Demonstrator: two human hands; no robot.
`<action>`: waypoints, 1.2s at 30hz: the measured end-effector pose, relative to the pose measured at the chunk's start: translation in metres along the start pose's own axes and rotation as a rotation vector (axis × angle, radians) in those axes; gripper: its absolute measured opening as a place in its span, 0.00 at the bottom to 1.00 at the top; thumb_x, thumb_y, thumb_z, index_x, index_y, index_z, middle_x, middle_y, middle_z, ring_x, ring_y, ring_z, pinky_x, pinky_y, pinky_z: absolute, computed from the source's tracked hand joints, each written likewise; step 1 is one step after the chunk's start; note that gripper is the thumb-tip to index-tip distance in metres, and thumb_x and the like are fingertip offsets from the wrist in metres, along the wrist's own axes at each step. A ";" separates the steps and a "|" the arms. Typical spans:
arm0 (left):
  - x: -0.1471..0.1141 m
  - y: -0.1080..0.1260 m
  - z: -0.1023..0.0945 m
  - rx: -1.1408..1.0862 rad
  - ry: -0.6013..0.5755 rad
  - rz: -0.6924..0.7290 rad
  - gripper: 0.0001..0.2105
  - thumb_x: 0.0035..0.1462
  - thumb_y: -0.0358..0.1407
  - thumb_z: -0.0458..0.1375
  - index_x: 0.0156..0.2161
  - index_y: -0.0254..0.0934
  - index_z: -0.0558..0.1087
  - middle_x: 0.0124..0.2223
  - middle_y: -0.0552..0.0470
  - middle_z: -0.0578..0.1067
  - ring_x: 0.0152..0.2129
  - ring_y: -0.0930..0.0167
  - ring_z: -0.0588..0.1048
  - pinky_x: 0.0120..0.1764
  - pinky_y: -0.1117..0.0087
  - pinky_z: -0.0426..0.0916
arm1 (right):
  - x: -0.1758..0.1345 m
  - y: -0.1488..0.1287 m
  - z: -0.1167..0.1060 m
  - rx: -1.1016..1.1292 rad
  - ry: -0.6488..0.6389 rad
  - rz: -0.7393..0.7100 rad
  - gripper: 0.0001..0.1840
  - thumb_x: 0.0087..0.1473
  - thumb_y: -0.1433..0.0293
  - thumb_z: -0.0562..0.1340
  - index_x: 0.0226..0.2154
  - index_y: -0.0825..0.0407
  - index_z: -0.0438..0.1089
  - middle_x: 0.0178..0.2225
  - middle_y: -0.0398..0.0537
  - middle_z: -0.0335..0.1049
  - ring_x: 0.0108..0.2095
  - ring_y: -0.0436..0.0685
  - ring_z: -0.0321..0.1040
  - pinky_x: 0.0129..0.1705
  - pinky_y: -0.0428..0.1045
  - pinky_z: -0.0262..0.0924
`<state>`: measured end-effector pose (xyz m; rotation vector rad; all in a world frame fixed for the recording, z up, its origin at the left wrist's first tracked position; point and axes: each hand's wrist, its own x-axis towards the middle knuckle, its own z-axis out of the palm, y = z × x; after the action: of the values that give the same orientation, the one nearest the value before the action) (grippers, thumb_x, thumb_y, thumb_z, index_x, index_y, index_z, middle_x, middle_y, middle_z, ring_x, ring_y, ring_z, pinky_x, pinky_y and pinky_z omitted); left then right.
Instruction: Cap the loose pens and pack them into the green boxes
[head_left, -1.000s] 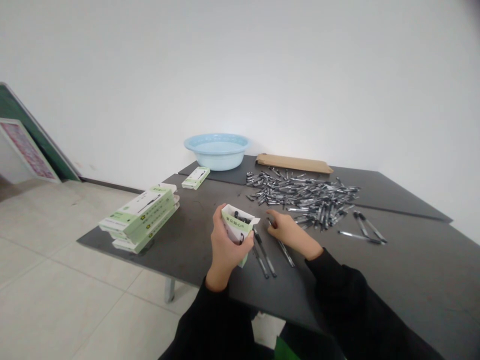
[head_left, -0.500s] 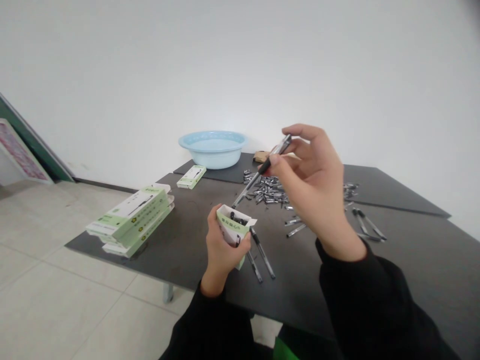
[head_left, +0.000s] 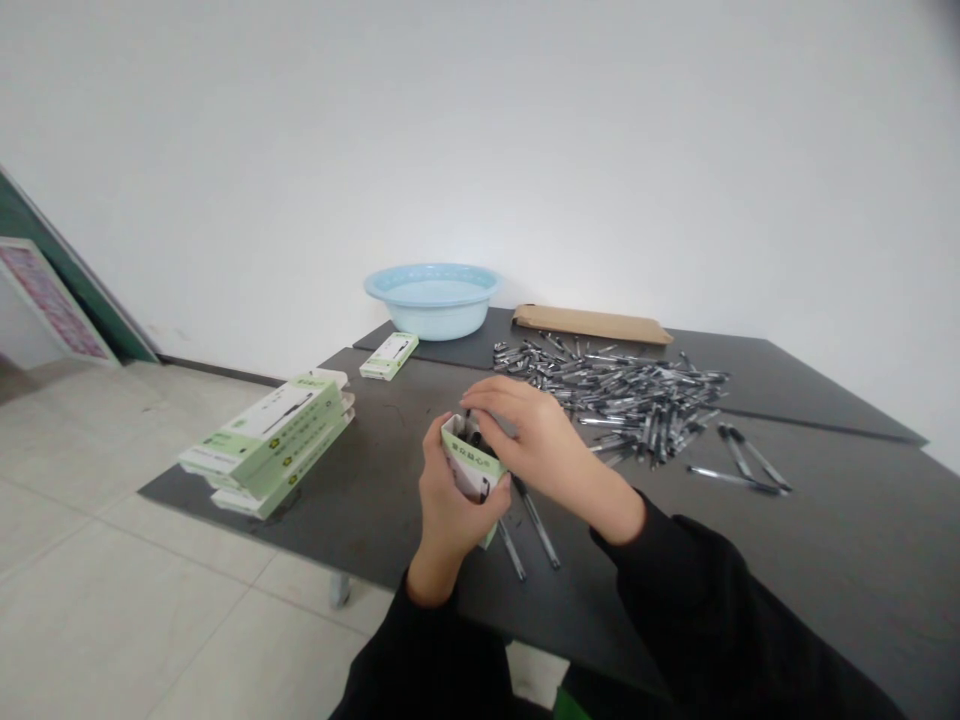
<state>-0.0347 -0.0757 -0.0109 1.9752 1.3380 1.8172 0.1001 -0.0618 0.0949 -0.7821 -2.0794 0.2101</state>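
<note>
My left hand (head_left: 448, 512) is wrapped round a small green-and-white pen box (head_left: 472, 461), held tilted with its open end up near the table's front edge. Dark pen ends show inside the opening. Over that opening, my right hand (head_left: 546, 442) has its fingers closed on the top of a pen (head_left: 468, 414), most of which is hidden by the box and fingers. Two loose pens, one of them a clear pen with a dark end (head_left: 541, 528), lie on the table just right of the box. A large heap of pens (head_left: 637, 390) spreads beyond my right hand.
Several pen boxes (head_left: 259, 432) are stacked at the table's left edge. Another pen box (head_left: 389, 356) lies farther back, before a light blue basin (head_left: 433, 305). A flat brown cardboard piece (head_left: 592, 323) rests behind the heap. Three separate pens (head_left: 756, 458) lie at the right.
My right hand has come down and left, bringing the pen from above the box into its opening. The heap and cardboard, partly covered before, now show more. My left hand still holds the box.
</note>
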 end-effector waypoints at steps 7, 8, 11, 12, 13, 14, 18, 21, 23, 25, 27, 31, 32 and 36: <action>0.000 -0.002 0.001 0.013 0.001 0.003 0.39 0.45 0.36 0.64 0.62 0.37 0.55 0.54 0.40 0.70 0.48 0.60 0.76 0.47 0.61 0.73 | -0.006 -0.002 -0.015 0.031 -0.168 0.071 0.15 0.58 0.77 0.58 0.41 0.50 0.79 0.46 0.52 0.74 0.48 0.57 0.71 0.52 0.54 0.65; -0.001 -0.003 0.001 0.016 0.004 0.001 0.39 0.44 0.36 0.64 0.62 0.37 0.55 0.54 0.40 0.70 0.48 0.60 0.76 0.47 0.61 0.73 | -0.006 -0.004 -0.016 0.035 -0.188 0.066 0.16 0.57 0.78 0.58 0.41 0.50 0.79 0.46 0.51 0.73 0.48 0.57 0.71 0.52 0.54 0.64; -0.001 -0.003 0.001 0.022 0.021 -0.008 0.39 0.44 0.35 0.64 0.61 0.37 0.56 0.54 0.41 0.70 0.47 0.61 0.76 0.46 0.63 0.73 | -0.007 -0.009 -0.013 0.098 -0.209 0.051 0.15 0.58 0.79 0.58 0.38 0.50 0.79 0.44 0.50 0.73 0.45 0.55 0.71 0.50 0.52 0.65; -0.001 -0.003 0.001 0.023 0.024 -0.011 0.39 0.43 0.35 0.64 0.62 0.37 0.56 0.54 0.41 0.71 0.46 0.62 0.77 0.45 0.63 0.74 | -0.007 -0.010 -0.012 0.112 -0.217 0.052 0.15 0.58 0.79 0.57 0.37 0.51 0.79 0.43 0.50 0.73 0.44 0.55 0.71 0.49 0.51 0.65; -0.002 -0.003 0.001 0.025 0.027 -0.011 0.39 0.43 0.35 0.64 0.62 0.37 0.56 0.54 0.41 0.71 0.45 0.62 0.77 0.44 0.64 0.74 | -0.007 -0.011 -0.011 0.110 -0.231 0.053 0.14 0.59 0.78 0.57 0.36 0.51 0.79 0.42 0.50 0.73 0.44 0.54 0.70 0.49 0.51 0.64; -0.002 -0.003 0.001 0.029 0.028 -0.009 0.39 0.43 0.36 0.64 0.62 0.37 0.56 0.54 0.41 0.71 0.45 0.62 0.77 0.44 0.64 0.74 | -0.006 -0.012 -0.012 0.090 -0.244 0.056 0.14 0.59 0.78 0.57 0.35 0.51 0.79 0.42 0.50 0.73 0.44 0.55 0.70 0.50 0.52 0.64; -0.001 -0.002 0.001 0.034 0.028 0.004 0.39 0.44 0.36 0.64 0.62 0.36 0.56 0.54 0.41 0.70 0.45 0.62 0.76 0.46 0.63 0.73 | -0.007 -0.009 -0.022 0.010 -0.190 0.071 0.11 0.57 0.76 0.59 0.35 0.51 0.78 0.45 0.52 0.71 0.48 0.57 0.68 0.52 0.54 0.61; -0.001 -0.001 0.000 0.035 0.021 -0.013 0.39 0.45 0.36 0.64 0.62 0.36 0.55 0.53 0.41 0.70 0.46 0.62 0.76 0.47 0.63 0.72 | -0.017 0.002 -0.032 0.006 0.038 0.145 0.12 0.57 0.76 0.57 0.38 0.52 0.76 0.42 0.51 0.72 0.43 0.55 0.69 0.47 0.50 0.63; -0.002 0.001 0.000 0.041 0.021 -0.031 0.39 0.45 0.36 0.64 0.62 0.36 0.55 0.53 0.42 0.70 0.46 0.62 0.75 0.47 0.63 0.72 | -0.031 0.013 -0.035 -0.050 0.089 0.292 0.11 0.56 0.75 0.56 0.37 0.53 0.75 0.35 0.48 0.73 0.34 0.53 0.69 0.38 0.48 0.62; -0.002 0.001 0.001 0.048 0.040 -0.043 0.39 0.44 0.36 0.65 0.62 0.36 0.55 0.53 0.42 0.69 0.46 0.63 0.75 0.47 0.63 0.72 | -0.048 0.024 -0.034 -0.129 -0.034 0.467 0.11 0.56 0.75 0.56 0.36 0.53 0.75 0.29 0.45 0.73 0.27 0.52 0.66 0.32 0.47 0.58; -0.002 0.000 0.001 0.062 0.087 -0.040 0.40 0.43 0.36 0.66 0.61 0.35 0.56 0.53 0.42 0.69 0.46 0.62 0.74 0.48 0.63 0.71 | -0.064 0.029 -0.030 -0.205 -0.222 0.583 0.12 0.55 0.74 0.56 0.36 0.53 0.76 0.27 0.45 0.75 0.26 0.52 0.67 0.30 0.47 0.55; -0.001 -0.003 0.001 0.097 0.240 0.006 0.40 0.41 0.36 0.67 0.60 0.34 0.57 0.53 0.41 0.67 0.49 0.61 0.72 0.51 0.62 0.69 | -0.078 0.020 -0.010 -0.356 -0.467 0.627 0.12 0.56 0.67 0.58 0.33 0.51 0.77 0.32 0.49 0.78 0.32 0.56 0.73 0.33 0.47 0.57; 0.000 -0.003 0.001 0.103 0.261 0.012 0.40 0.41 0.36 0.67 0.60 0.34 0.57 0.53 0.41 0.67 0.49 0.60 0.72 0.52 0.61 0.69 | -0.078 0.015 -0.003 -0.399 -0.504 0.625 0.13 0.57 0.64 0.58 0.33 0.50 0.77 0.32 0.51 0.79 0.34 0.58 0.74 0.34 0.48 0.58; 0.003 -0.004 0.001 0.106 0.234 0.005 0.40 0.41 0.36 0.66 0.60 0.34 0.57 0.54 0.40 0.67 0.49 0.60 0.72 0.52 0.61 0.69 | -0.073 0.002 0.029 -0.534 -0.643 0.583 0.19 0.57 0.56 0.59 0.35 0.53 0.78 0.36 0.59 0.79 0.38 0.65 0.76 0.37 0.52 0.64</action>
<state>-0.0358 -0.0708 -0.0113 1.8606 1.5245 2.0742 0.1085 -0.1002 0.0270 -1.8423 -2.4783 0.2464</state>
